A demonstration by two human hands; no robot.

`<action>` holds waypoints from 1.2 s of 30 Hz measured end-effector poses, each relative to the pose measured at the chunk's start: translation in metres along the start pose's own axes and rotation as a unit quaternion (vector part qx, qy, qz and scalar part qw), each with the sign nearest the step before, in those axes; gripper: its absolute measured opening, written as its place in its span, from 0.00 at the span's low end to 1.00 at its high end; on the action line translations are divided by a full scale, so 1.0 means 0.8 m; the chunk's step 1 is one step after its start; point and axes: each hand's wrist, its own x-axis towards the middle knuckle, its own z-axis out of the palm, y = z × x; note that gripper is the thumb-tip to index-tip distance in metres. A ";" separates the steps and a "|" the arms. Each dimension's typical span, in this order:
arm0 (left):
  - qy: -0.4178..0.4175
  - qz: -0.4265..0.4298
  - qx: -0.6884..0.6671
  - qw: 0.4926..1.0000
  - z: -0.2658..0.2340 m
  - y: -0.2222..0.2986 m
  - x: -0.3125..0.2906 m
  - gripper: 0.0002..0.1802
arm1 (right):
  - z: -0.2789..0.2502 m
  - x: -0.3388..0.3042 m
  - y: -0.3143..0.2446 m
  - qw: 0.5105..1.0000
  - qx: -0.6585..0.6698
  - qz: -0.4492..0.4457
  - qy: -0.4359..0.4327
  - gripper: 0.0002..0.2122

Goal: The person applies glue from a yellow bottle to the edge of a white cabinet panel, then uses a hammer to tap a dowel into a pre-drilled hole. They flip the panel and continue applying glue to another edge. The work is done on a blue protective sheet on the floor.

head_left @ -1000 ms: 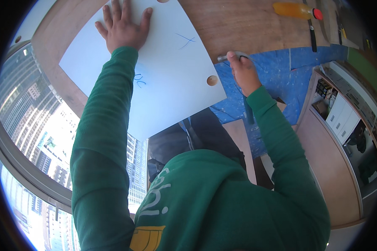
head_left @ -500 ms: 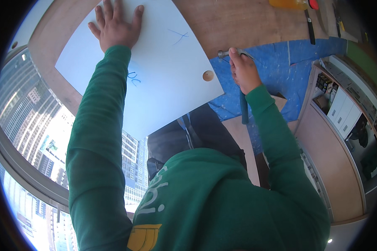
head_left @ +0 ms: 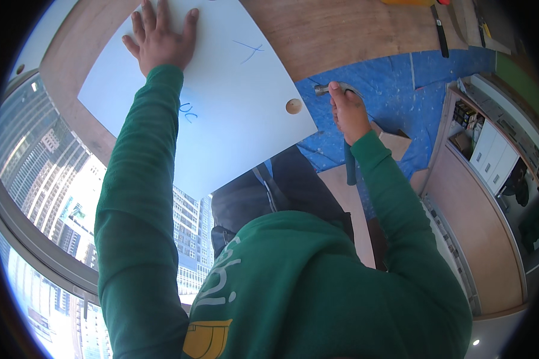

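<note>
My left hand [head_left: 163, 37] lies flat with fingers spread on the far part of a white panel [head_left: 233, 113]. Blue pen marks show on the panel, and a round wood-coloured recess [head_left: 293, 106] sits near its right corner. To the right of the panel, my right hand [head_left: 348, 112] is closed round a claw hammer [head_left: 350, 163], gripping it close to the metal head. The dark handle hangs down below the fist toward me. The hammer is apart from the panel, above the blue sheet.
The panel rests on a brown wooden surface [head_left: 335, 36]. A blue sheet [head_left: 395, 72] covers the floor at right, with a cardboard-coloured piece [head_left: 394, 143] on it. A black-handled tool [head_left: 441, 39] lies at the far right. A cabinet [head_left: 491, 158] stands right; a window [head_left: 48, 179] is left.
My right hand has come down slightly toward me with the hammer. My left hand has stayed on the panel, and the view has shifted a little.
</note>
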 end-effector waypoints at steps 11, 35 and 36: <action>0.003 0.005 0.006 1.000 -0.001 0.001 0.001 0.48 | -0.018 -0.013 -0.012 0.993 0.072 0.088 -0.030 0.22; -0.018 -0.010 0.019 1.000 -0.007 0.005 0.004 0.48 | -0.034 -0.031 0.160 0.985 0.090 0.148 0.005 0.13; -0.023 -0.013 0.023 0.999 -0.007 0.007 0.003 0.47 | -0.034 -0.034 0.162 0.988 0.057 0.142 0.005 0.11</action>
